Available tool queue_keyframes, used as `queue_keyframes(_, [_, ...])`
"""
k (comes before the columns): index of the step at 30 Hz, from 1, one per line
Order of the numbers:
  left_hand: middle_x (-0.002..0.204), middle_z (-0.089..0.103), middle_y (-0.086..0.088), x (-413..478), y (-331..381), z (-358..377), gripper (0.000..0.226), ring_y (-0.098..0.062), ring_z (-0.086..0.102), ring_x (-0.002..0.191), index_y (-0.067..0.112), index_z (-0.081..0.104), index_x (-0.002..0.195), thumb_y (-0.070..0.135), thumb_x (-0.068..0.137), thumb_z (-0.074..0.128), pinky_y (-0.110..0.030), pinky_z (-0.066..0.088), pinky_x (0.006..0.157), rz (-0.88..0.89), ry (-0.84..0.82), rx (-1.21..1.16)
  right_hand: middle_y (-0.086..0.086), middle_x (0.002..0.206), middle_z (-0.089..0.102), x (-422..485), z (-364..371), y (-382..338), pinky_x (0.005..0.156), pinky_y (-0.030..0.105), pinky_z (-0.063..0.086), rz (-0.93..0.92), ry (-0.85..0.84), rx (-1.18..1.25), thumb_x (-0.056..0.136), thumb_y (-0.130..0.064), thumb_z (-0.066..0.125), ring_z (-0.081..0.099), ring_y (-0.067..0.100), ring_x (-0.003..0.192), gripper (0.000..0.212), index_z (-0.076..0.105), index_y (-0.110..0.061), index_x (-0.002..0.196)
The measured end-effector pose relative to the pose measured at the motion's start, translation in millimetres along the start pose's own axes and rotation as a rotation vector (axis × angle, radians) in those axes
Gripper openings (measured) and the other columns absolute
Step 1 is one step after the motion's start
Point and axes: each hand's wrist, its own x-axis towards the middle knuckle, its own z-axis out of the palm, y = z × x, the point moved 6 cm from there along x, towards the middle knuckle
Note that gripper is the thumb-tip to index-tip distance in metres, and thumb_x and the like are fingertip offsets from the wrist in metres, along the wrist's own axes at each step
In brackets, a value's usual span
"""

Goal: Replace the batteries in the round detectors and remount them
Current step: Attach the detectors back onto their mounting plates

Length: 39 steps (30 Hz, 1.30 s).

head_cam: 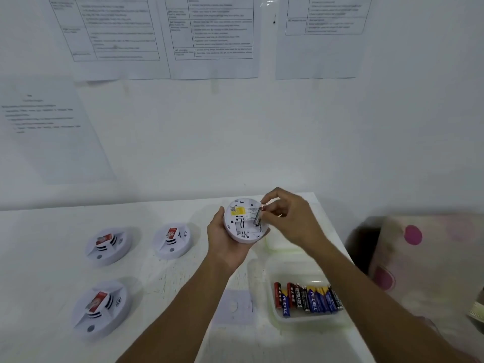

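Note:
My left hand point(224, 244) grips a round white detector point(242, 221) from below, its back side with a yellow label facing me, above the white table point(52, 284). My right hand point(290, 218) pinches a small battery point(258, 216) at the detector's right edge, tilted into the back. Three other white detectors lie face up on the table to the left: one at the far left point(108, 246), one nearer the middle point(171, 239), one at the front left point(100, 307).
A clear plastic tray point(296, 268) at the right holds several red, black and blue batteries point(307, 298). A second clear tray point(282, 244) lies behind it. A flat white plate point(233, 306) lies on the table between my arms. Printed sheets hang on the wall. A dotted cloth point(424, 258) lies beyond the right edge.

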Motion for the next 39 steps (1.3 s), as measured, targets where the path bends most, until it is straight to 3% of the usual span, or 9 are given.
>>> queue_keyframes(5, [0.136, 0.056, -0.026, -4, 2, 1, 0.069, -0.04, 0.051, 0.128, 0.004, 0.053, 0.137, 0.057, 0.096, 0.036, -0.048, 0.029, 0.116, 0.027, 0.019, 0.038, -0.01, 0.076, 0.069, -23, 19, 6, 0.061, 0.008, 0.039, -0.135, 0.199, -0.145, 0.078, -0.012, 0.075, 0.058, 0.001, 0.07, 0.015, 0.066, -0.02, 0.088])
queue_keyframes(8, [0.132, 0.059, -0.025, -6, 1, 1, 0.067, -0.04, 0.055, 0.12, 0.005, 0.054, 0.135, 0.057, 0.097, 0.037, -0.049, 0.046, 0.103, 0.053, 0.047, 0.036, -0.014, 0.089, 0.059, -30, 23, 14, 0.068, 0.01, 0.035, -0.165, 0.311, -0.289, 0.078, -0.026, 0.076, 0.049, -0.001, 0.085, 0.013, 0.069, -0.023, 0.089])
queue_keyframes(13, [0.122, 0.066, -0.024, -9, 5, -1, 0.062, -0.037, 0.058, 0.112, 0.006, 0.057, 0.132, 0.053, 0.098, 0.036, -0.044, 0.041, 0.1, 0.086, 0.094, 0.083, -0.01, 0.092, 0.053, -46, 33, 15, 0.066, 0.022, 0.048, -0.238, 0.406, -0.462, 0.086, -0.028, 0.066, 0.05, 0.009, 0.093, 0.015, 0.072, -0.019, 0.096])
queue_keyframes(20, [0.13, 0.062, -0.022, -11, 5, 0, 0.058, -0.038, 0.057, 0.117, 0.01, 0.057, 0.134, 0.051, 0.099, 0.037, -0.047, 0.049, 0.092, 0.088, 0.081, 0.047, 0.002, 0.096, 0.061, -62, 44, 16, 0.061, 0.035, 0.051, -0.48, 0.381, -0.816, 0.075, -0.002, 0.056, 0.056, 0.022, 0.084, 0.039, 0.069, -0.014, 0.109])
queue_keyframes(25, [0.116, 0.069, -0.021, -9, 9, 0, 0.053, -0.037, 0.06, 0.111, 0.01, 0.062, 0.126, 0.049, 0.1, 0.036, -0.048, 0.05, 0.09, 0.093, 0.066, 0.036, 0.001, 0.097, 0.06, -57, 40, 16, 0.063, 0.033, 0.049, -0.518, 0.279, -0.81, 0.072, 0.006, 0.057, 0.054, 0.021, 0.084, 0.048, 0.069, -0.016, 0.112])
queue_keyframes(31, [0.12, 0.068, -0.022, -1, 14, -5, 0.05, -0.04, 0.058, 0.118, 0.009, 0.065, 0.12, 0.046, 0.1, 0.038, -0.056, 0.036, 0.111, 0.086, 0.05, 0.034, -0.006, 0.09, 0.067, -18, -4, 24, 0.076, 0.026, 0.051, -0.259, 0.189, -0.448, 0.087, -0.007, 0.06, 0.06, 0.008, 0.078, 0.024, 0.074, -0.021, 0.1])
queue_keyframes(33, [0.125, 0.065, -0.022, 1, 15, -8, 0.049, -0.04, 0.056, 0.122, 0.009, 0.066, 0.119, 0.046, 0.1, 0.039, -0.057, 0.033, 0.113, 0.082, 0.052, 0.028, -0.004, 0.088, 0.072, 6, -34, 40, 0.076, 0.028, 0.054, -0.055, 0.227, -0.519, 0.086, -0.013, 0.062, 0.064, 0.009, 0.071, 0.018, 0.073, -0.024, 0.095])
queue_keyframes(36, [0.125, 0.065, -0.022, 4, 16, -11, 0.05, -0.04, 0.056, 0.122, 0.009, 0.065, 0.122, 0.046, 0.1, 0.04, -0.058, 0.032, 0.114, 0.071, 0.052, 0.017, 0.001, 0.103, 0.069, 33, -61, 74, 0.079, 0.029, 0.054, 0.287, 0.009, -0.733, 0.083, -0.02, 0.065, 0.067, 0.02, 0.082, 0.017, 0.069, -0.025, 0.099])
queue_keyframes(39, [0.126, 0.065, -0.022, 7, 16, -12, 0.053, -0.04, 0.057, 0.121, 0.008, 0.059, 0.131, 0.047, 0.099, 0.04, -0.057, 0.032, 0.114, 0.057, 0.046, 0.015, 0.008, 0.101, 0.068, 44, -71, 88, 0.061, 0.029, 0.053, 0.426, -0.087, -0.901, 0.076, -0.01, 0.067, 0.068, 0.024, 0.076, 0.024, 0.069, -0.013, 0.099])
